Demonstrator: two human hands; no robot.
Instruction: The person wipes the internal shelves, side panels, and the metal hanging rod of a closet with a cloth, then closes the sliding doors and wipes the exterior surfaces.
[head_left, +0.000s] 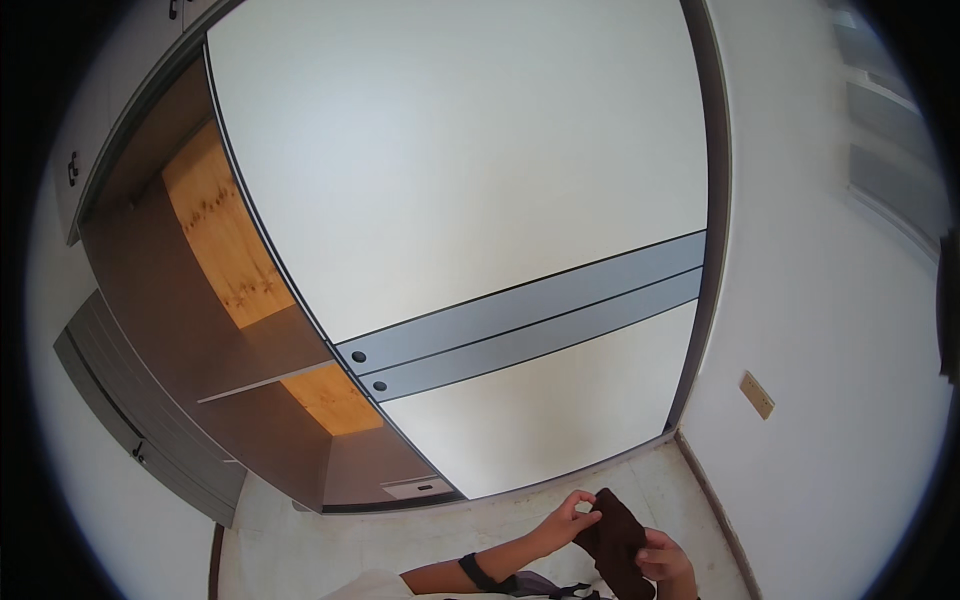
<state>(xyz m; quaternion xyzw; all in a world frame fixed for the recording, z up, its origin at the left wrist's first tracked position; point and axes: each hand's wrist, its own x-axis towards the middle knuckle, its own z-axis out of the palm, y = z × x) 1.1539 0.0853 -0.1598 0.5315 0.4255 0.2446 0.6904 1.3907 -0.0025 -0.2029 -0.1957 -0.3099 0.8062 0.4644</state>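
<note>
A dark brown cloth hangs between my two hands at the bottom of the head view. My left hand pinches its upper left edge between thumb and fingers. On the other side, my right hand grips the cloth's right edge. Which kind of cloth item it is, I cannot tell. A black band goes around my left forearm. The cloth's lower end runs to the picture's bottom rim.
Before me stands a wardrobe with a white sliding door and a grey band. Its left side stands open, showing a shelf and a drawer. A grey room door is at left. The right wall bears a socket plate.
</note>
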